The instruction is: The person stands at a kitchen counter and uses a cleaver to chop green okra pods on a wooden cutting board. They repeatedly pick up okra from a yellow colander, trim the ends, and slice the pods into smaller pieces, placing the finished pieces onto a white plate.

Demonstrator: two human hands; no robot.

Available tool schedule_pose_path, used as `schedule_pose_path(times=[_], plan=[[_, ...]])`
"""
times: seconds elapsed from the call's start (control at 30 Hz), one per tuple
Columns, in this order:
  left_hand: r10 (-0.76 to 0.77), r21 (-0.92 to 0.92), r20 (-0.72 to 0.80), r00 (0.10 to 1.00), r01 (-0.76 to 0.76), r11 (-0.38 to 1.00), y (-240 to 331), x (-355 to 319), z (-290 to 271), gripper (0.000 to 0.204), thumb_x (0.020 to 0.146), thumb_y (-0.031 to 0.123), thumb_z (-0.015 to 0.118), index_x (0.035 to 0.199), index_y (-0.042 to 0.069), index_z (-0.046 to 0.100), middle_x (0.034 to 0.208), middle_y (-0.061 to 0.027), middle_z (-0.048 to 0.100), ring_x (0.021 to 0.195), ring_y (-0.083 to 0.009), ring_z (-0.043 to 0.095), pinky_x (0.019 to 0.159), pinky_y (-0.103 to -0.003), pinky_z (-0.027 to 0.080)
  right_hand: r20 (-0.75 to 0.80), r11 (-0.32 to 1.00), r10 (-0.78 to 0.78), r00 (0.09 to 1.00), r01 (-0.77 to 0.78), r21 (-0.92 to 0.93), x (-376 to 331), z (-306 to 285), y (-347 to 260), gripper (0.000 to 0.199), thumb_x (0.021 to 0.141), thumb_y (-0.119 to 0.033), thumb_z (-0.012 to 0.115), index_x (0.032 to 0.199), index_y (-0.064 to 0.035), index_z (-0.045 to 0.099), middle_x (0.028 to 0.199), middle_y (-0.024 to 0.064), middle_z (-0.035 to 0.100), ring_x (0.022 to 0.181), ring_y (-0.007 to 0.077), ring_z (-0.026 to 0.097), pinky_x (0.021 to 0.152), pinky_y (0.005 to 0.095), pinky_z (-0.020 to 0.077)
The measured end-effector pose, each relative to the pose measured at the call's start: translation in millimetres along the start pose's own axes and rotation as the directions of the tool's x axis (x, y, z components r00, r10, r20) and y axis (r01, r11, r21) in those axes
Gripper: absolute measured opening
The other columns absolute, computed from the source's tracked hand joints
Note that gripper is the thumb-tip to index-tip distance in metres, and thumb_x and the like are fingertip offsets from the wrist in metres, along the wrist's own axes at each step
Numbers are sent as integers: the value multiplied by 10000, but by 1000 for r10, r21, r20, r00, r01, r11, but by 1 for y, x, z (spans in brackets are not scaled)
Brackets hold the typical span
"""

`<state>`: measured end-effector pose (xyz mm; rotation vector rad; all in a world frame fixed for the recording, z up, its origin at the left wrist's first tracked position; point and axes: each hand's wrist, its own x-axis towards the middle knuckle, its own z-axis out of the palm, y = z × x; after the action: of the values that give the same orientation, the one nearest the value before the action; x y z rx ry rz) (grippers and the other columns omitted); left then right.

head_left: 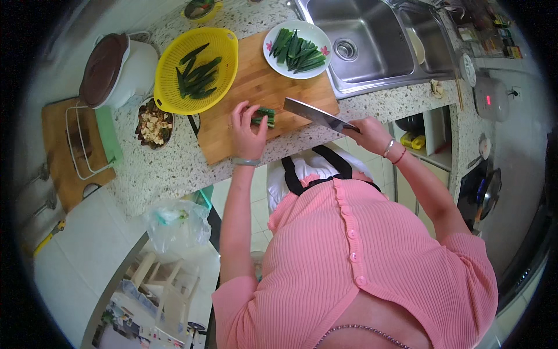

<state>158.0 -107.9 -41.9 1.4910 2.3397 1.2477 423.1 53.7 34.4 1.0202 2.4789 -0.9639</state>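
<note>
My left hand [247,132] rests on a wooden cutting board [293,88], its fingers curled round a small bunch of cut okra [267,117]. In my right hand [369,136] is the dark handle of a kitchen knife [309,111]; its broad blade points left over the board, apart from the okra. Beyond, a white plate [303,25] on the board's far end bears several lengths of cut okra [297,51]. Whole green okra pods [199,75] lie in a yellow colander [167,57] at the board's far left.
A stainless steel sink [372,35] is set in the speckled counter [174,168] at the far right. Left of the colander stand a lidded white pot [136,67] and a bowl of chopped food [154,125]. A plastic bag [177,224] hangs below the counter's edge.
</note>
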Motion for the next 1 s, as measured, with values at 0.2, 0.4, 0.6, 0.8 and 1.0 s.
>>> schedule_pose_path(times=[0.2, 0.4, 0.6, 0.8, 1.0], plan=[[230, 187, 475, 849, -353, 917, -9, 29, -24, 478, 709, 145, 665, 1169, 99, 541, 1130, -97, 546, 1133, -285, 495, 1001, -448, 354, -148, 1000, 12, 989, -9, 14, -3, 14, 2, 276, 883, -352, 602, 823, -97, 692, 668, 168, 618, 626, 369, 608, 579, 468, 473], [-98, 362, 569, 817, -142, 921, -19, 43, -2, 352, 744, 138, 641, 1073, 73, 537, 1090, -142, 571, 1084, -323, 532, 908, -440, 421, -174, 1000, 17, 985, -13, 24, 0, 27, -4, 268, 878, -344, 605, 828, -91, 681, 695, 174, 630, 646, 369, 615, 603, 479, 486], [-255, 59, 441, 860, 256, 965, -7, 58, 21, 323, 828, 174, 589, 1097, 21, 500, 1073, -226, 581, 982, -394, 569, 836, -476, 457, -129, 963, 120, 984, -84, 255, -9, 27, 4, 292, 875, -330, 615, 800, -56, 680, 678, 199, 604, 628, 377, 599, 594, 464, 464], [-126, -102, 263, 957, 158, 982, 26, 119, 78, 346, 841, 176, 582, 1119, -5, 484, 1055, -260, 588, 977, -412, 571, 849, -488, 457, -141, 926, 188, 972, -127, 354, -18, 35, 15, 285, 869, -306, 633, 785, -37, 674, 652, 204, 587, 596, 372, 579, 575, 448, 447], [-67, 121, 167, 984, 47, 992, 40, 153, 118, 414, 837, 233, 658, 1158, 31, 491, 1117, -196, 547, 957, -398, 593, 830, -472, 494, -171, 917, 203, 964, -126, 380, -28, 36, 17, 271, 873, -298, 628, 809, -38, 672, 661, 200, 596, 595, 366, 581, 576, 438, 454]])
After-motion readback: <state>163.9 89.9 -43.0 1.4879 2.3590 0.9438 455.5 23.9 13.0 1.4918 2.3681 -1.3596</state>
